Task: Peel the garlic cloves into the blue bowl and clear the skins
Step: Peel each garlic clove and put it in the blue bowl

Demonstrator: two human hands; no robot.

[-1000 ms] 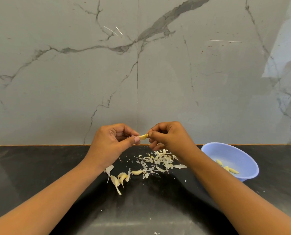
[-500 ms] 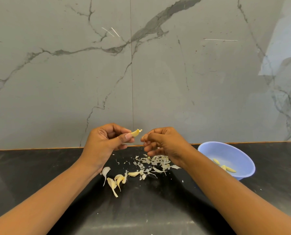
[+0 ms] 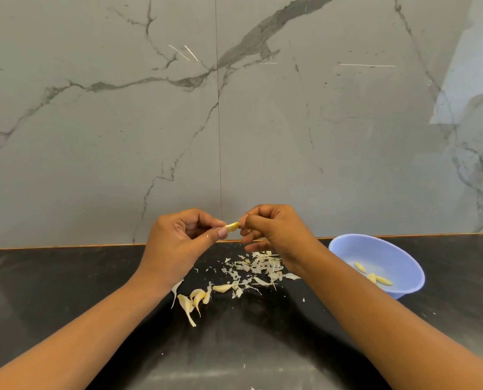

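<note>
A pale yellow garlic clove (image 3: pixel 232 226) is held above the black counter. My left hand (image 3: pixel 178 243) pinches it between thumb and forefinger. My right hand (image 3: pixel 274 232) has its fingertips curled onto the clove's other end. Several unpeeled cloves (image 3: pixel 196 298) lie on the counter below my left wrist. A scatter of white skins (image 3: pixel 258 267) lies under my right hand. The blue bowl (image 3: pixel 403 257) sits at the right and holds three peeled cloves (image 3: pixel 375 277).
The black stone counter (image 3: pixel 65 291) runs across the view and meets a grey marble wall (image 3: pixel 234 122) behind my hands. Small skin flakes (image 3: pixel 303 299) dot the counter near my right forearm.
My right hand had pulled away from the clove half a second ago; now it is back at the clove's tip. My left hand has kept its pinch throughout.
</note>
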